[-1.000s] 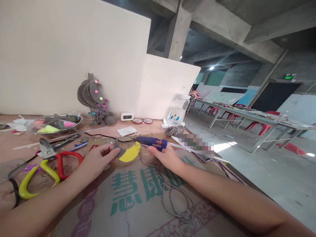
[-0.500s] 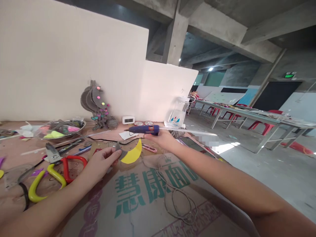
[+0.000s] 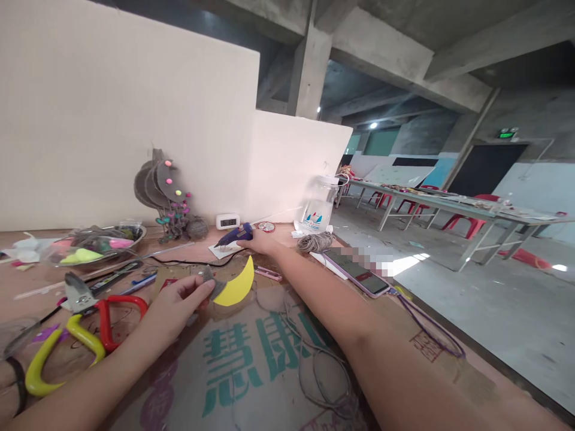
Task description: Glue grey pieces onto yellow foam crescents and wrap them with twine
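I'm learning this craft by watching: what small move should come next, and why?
Probably let the right hand leave the glue gun on the paper: its nozzle points down there, and the left hand alone pinches the crescent, which a second hand could steady.

crescent (image 3: 234, 288): yellow and grey | glue gun (image 3: 234, 235): dark blue | shears (image 3: 87, 337): red and yellow handles | cardboard (image 3: 191, 368): green characters

open room over cardboard (image 3: 265, 400) between forearms (image 3: 128, 344), cord loops (image 3: 333, 399) right, perhaps under the arm (image 3: 332, 305), pliers (image 3: 105, 326) crowding left
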`<state>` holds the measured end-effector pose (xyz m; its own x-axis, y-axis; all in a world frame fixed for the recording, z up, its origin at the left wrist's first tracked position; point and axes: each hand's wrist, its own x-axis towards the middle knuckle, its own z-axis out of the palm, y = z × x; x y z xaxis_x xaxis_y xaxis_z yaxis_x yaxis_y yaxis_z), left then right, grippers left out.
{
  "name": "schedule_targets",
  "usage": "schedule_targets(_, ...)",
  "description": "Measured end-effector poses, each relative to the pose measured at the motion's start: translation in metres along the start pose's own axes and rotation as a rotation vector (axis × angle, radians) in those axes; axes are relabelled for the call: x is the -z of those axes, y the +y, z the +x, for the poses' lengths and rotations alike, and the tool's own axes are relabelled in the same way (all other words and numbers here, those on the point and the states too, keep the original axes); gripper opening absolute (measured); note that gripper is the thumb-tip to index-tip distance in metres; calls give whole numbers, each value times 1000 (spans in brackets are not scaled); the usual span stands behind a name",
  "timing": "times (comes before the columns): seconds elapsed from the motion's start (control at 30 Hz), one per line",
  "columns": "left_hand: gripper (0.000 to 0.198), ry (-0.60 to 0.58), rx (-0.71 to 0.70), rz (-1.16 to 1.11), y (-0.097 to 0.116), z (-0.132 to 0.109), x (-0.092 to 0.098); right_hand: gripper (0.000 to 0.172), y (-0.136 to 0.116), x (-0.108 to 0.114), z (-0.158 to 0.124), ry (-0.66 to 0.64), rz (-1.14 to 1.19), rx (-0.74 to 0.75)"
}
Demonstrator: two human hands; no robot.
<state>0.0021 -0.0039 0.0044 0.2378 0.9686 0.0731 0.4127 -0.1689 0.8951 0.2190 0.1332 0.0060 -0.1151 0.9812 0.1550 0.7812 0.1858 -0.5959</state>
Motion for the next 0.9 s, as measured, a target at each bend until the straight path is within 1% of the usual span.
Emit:
schedule_targets(0.13, 41, -9, 4, 14, -2, -1, 0, 34, 1, 1, -3, 18, 16, 15)
schedule_targets(0.23, 42, 7, 9, 1, 2, -2, 0, 32, -4, 7, -16, 69, 27, 46)
schedule_targets(0.4, 40, 42, -7, -66, 4, -1, 0, 36, -11, 20, -54, 212, 67, 138)
schedule_targets(0.5, 39, 63, -31, -124, -3, 2, 1, 27, -23, 27, -80, 245, 92, 204)
schedule_targets(0.57, 36, 97, -11, -200, -7, 5, 1, 24, -34, 28, -97, 255, 139, 244)
schedule_targets(0.63, 34, 149, 23, -317, -10, 7, 1, 30, -43, 27, -111, 209, 215, 257)
schedule_targets(0.7, 34, 189, 25, -398, -12, 9, 1, 37, -48, 23, -124, 91, 274, 254)
schedule_targets(0.73, 34, 182, 18, -406, -13, 9, 1, 39, -50, 20, -129, 41, 276, 256)
schedule_targets(0.83, 34, 170, -12, -418, -16, 10, 2, 36, -50, 11, -139, -11, 210, 255)
schedule_targets(0.9, 35, 178, -15, -384, -16, 10, 2, 32, -51, 5, -143, -33, 144, 213)
